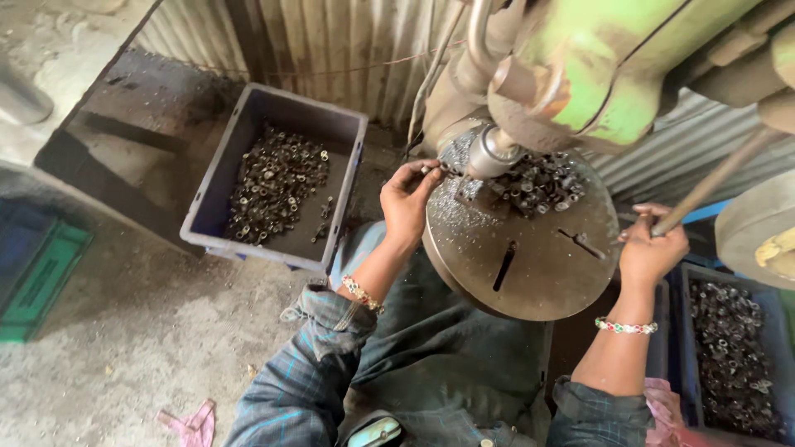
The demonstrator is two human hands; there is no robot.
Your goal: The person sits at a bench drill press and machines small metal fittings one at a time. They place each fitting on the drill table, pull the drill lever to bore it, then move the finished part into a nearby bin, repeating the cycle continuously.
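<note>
A green drill press (613, 74) stands over a round steel table (538, 273) strewn with metal chips. My left hand (407, 199) reaches to the table's left edge and pinches a small metal ring (427, 169) close to the spindle (490, 154). A heap of similar small metal rings (542, 184) lies at the back of the round table. My right hand (650, 248) is closed around the long feed lever (716, 178) at the right. Beaded bracelets sit on both wrists.
A grey plastic crate (217, 190) with several dark metal rings stands on the floor to the left. Another crate of rings (733, 356) sits at the lower right. Corrugated metal sheeting (331, 41) runs behind. A green crate (37, 281) is at the far left.
</note>
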